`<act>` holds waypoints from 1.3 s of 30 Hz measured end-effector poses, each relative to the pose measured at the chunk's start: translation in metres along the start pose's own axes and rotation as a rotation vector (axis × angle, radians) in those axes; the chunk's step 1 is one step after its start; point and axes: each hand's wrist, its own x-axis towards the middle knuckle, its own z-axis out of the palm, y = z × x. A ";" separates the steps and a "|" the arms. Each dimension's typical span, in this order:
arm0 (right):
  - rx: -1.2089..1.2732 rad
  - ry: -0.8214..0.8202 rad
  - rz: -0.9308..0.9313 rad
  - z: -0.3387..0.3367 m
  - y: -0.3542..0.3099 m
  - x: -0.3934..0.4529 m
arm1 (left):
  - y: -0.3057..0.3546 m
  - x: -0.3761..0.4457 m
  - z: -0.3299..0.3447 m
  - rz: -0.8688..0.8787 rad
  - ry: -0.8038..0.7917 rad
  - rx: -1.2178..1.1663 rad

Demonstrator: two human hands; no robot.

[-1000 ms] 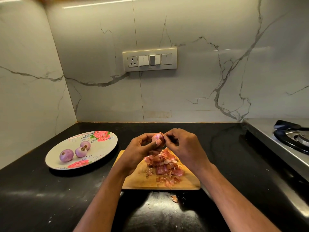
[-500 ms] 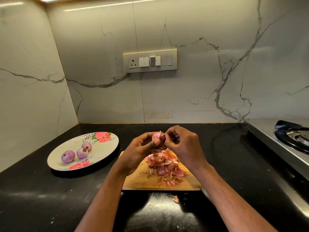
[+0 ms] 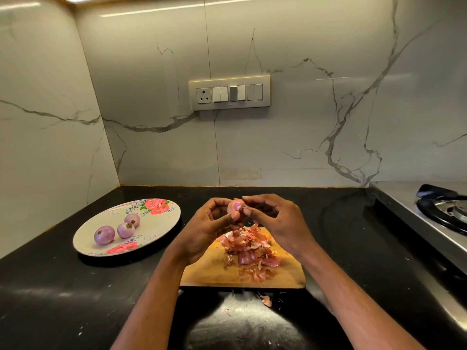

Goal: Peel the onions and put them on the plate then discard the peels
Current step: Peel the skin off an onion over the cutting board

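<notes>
My left hand (image 3: 207,228) holds a small pinkish onion (image 3: 235,206) between thumb and fingers above the wooden cutting board (image 3: 202,276). My right hand (image 3: 275,221) pinches at the onion's skin from the right side. A heap of reddish peels (image 3: 249,248) lies on the board under both hands. Three peeled purple onions (image 3: 104,234) sit close together on the floral plate (image 3: 161,223) to the left of the board.
A stray peel (image 3: 266,300) lies on the black counter (image 3: 50,299) in front of the board. A steel gas stove (image 3: 429,218) stands at the right. Marble walls close the back and left, with a switch panel (image 3: 228,93) on the back wall.
Both hands have stayed above the board with the onion. My right fingers have shifted slightly on the skin, and the onion has turned a little in my left hand.
</notes>
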 end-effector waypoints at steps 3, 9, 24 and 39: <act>0.129 0.016 0.040 -0.003 -0.001 0.002 | 0.000 -0.001 -0.001 0.001 0.001 0.019; -0.148 0.137 -0.113 0.008 0.004 -0.004 | 0.000 -0.002 0.001 -0.012 0.002 0.022; -0.144 0.307 0.060 -0.009 0.009 0.005 | 0.004 -0.010 0.003 -0.081 -0.115 -0.113; -0.086 -0.032 0.023 -0.004 0.001 0.000 | 0.004 -0.006 0.004 -0.063 0.029 -0.139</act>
